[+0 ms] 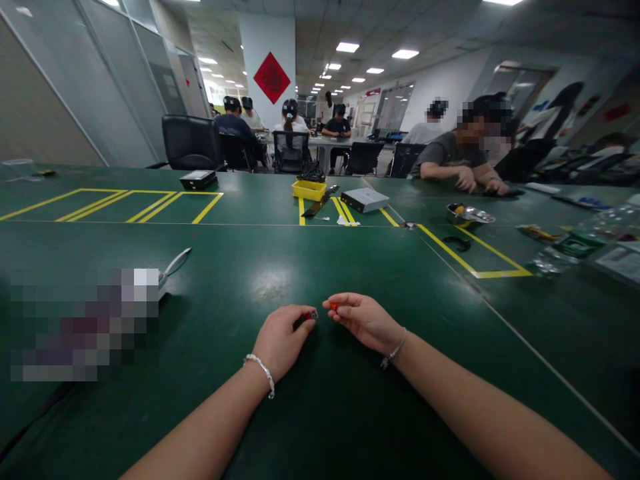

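Over the middle of the green table (220,293), my left hand (283,340) pinches a small USB stick (313,314) between thumb and fingers. Its metal plug end sticks out toward the right, and a bit of red shows beside the thumb. A short gap away, my right hand (367,321) is closed on a small orange-red cap (333,306), held between thumb and fingertips. Cap and stick are apart. The fingers partly hide both pieces.
On the left lies a blurred-out object with a white loop (177,260). Farther back are a yellow bin (309,191), a grey box (365,199), a black box (199,180) and a metal bowl (463,215). Plastic bottles (555,260) lie right; a person leans on the far side.
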Action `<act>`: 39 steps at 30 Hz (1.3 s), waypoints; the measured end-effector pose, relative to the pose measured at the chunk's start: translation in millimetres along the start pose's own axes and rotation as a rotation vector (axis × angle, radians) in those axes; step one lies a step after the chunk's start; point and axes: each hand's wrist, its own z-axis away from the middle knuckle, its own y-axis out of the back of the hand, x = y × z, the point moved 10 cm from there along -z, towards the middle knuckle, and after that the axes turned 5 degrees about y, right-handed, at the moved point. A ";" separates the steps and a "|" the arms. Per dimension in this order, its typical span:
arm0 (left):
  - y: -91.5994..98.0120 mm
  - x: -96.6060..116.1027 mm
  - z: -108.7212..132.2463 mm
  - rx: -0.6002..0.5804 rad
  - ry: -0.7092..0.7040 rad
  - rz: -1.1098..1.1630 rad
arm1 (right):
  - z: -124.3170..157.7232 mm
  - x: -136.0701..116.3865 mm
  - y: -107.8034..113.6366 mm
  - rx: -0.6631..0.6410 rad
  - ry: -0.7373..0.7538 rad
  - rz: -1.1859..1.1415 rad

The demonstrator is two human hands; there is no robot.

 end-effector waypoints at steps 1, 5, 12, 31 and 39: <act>0.6 0.2 0.2 0.006 -0.003 0.004 | 0.3 0.5 0.0 0.005 -0.005 0.006; 3.6 -2.1 0.8 0.042 0.011 0.026 | 0.8 1.5 -2.9 -0.003 0.002 0.031; 6.0 -5.0 1.9 0.064 0.052 0.034 | 0.8 -0.8 -5.6 -0.025 0.074 0.114; 11.3 -0.3 2.0 0.161 0.053 -0.031 | 14.1 -14.2 -25.9 0.095 0.278 0.669; 18.0 -7.0 1.8 0.212 0.116 -0.053 | 19.6 -6.9 -45.3 -0.052 0.310 0.761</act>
